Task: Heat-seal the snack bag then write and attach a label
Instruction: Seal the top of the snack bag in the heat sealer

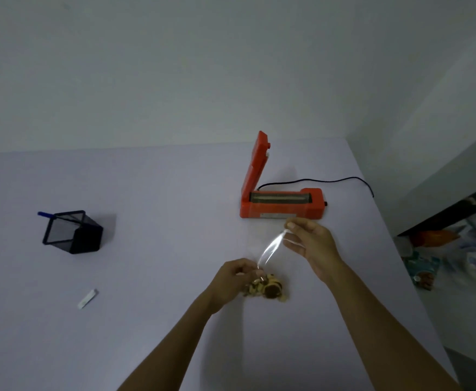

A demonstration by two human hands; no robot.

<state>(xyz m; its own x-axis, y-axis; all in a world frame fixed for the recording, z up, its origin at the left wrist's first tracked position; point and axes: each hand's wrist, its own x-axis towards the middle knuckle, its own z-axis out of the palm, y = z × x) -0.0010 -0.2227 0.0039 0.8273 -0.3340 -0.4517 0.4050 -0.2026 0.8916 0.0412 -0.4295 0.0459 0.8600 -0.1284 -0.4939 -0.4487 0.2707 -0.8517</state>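
Now your right hand point(311, 244) pinches the clear plastic snack bag point(270, 249) mouth, left hand point(238, 276) fingers grip above the snacks; pull it flat, then lay it across the open orange heat sealer point(280, 203) beyond your fingers.

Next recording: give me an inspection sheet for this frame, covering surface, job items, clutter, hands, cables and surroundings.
Surface: pale table against a plain wall.
Job's things: clear snack bag, snacks bunched at its near end, held off the table; red heat sealer with its arm raised; small white label lying flat at left; blue pen in a black mesh pen holder.
Clutter: nothing seen on the table.
Hands: left hand grips the bag near the snacks; right hand pinches the bag's far end in front of the sealer.
Cables: dark power cord runs from the sealer to the table's right edge.
Surroundings: packets and bags piled beyond the right edge, blurred.
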